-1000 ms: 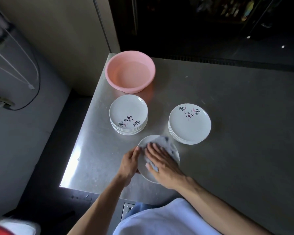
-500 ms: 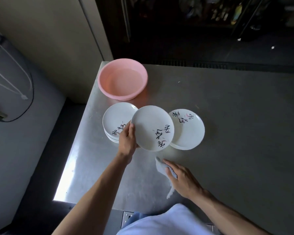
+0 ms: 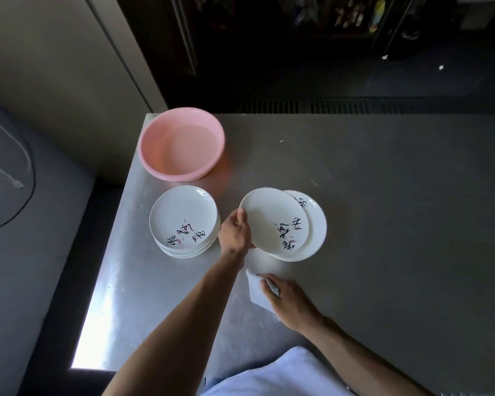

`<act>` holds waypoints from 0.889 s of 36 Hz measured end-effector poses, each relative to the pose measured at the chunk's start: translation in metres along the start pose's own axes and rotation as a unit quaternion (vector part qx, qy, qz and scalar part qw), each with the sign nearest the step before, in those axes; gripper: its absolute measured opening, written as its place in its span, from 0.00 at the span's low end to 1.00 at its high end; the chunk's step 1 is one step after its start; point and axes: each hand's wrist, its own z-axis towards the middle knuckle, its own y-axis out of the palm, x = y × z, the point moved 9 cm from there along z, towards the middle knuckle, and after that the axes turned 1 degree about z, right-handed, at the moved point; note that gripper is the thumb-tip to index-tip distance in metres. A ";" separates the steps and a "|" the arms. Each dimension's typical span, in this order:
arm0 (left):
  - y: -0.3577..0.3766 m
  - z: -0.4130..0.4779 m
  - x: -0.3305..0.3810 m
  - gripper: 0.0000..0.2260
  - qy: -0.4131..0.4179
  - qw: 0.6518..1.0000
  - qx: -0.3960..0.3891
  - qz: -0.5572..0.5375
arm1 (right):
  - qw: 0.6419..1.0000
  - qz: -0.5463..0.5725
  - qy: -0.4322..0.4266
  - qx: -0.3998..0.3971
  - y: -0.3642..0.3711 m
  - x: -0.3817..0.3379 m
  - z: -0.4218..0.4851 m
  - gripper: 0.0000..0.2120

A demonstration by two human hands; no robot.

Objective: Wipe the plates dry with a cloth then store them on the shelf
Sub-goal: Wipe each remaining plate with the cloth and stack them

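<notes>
Nearest: right hand (image 3: 290,302) low on the grey steel bench (image 3: 383,224), fingers curled over a pale folded cloth (image 3: 256,290) lying flat beneath it. The cloth is apart from every plate.

Further out, centre: left hand (image 3: 236,232) grips the left rim of a white round plate with black brush lettering (image 3: 275,221), thumb on top, fingers beneath. The plate is face up and hangs over the right stack of white plates (image 3: 317,232), offset to that stack's left. Cannot tell whether its right edge touches the stack. The hands are apart, one thing each.

Left of that hand: left stack of white plates (image 3: 183,221), several high, same lettering.

Far left corner: pink round plastic basin (image 3: 180,142), just beyond the left stack; it may hold water.

Beyond the bench: dark. No shelf that I can make out.

Judgement: the step looks like setting the held plate onto the right stack, probably the dried pile.
- Bring it square over the stack before lowering; landed off-centre, it would leave the pile leaning.
- Let the right edge meet first, then ease the fingers out from under, so glaze does not clack on glaze.
- A one-hand rim grip leaves the right side heavy and the glaze is slick; hold it level.
- Make sure the underside is dry, or damp gets trapped between plates.
- The cloth is best left bunched in the right hand, ready for a plate from the left stack.

Shelving is not yet begun.
</notes>
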 end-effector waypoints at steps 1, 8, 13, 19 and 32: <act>0.000 0.002 0.000 0.15 0.011 0.999 0.014 0.028 | 1.000 -0.002 0.005 -0.001 0.000 0.002 0.002 0.20; 0.009 0.010 -0.009 0.21 0.021 0.977 0.018 0.210 | 0.999 0.002 0.035 -0.011 -0.002 0.008 0.008 0.19; 0.026 0.020 -0.033 0.30 0.007 0.978 -0.016 0.206 | 0.999 -0.004 0.049 -0.019 -0.004 0.007 0.010 0.19; 0.033 0.013 -0.025 0.30 0.015 0.986 -0.029 0.165 | 0.999 0.004 0.052 -0.014 -0.005 0.003 0.012 0.19; -0.064 0.016 0.018 0.16 0.101 0.967 0.042 0.228 | 0.955 0.272 0.100 0.053 0.002 -0.042 0.045 0.13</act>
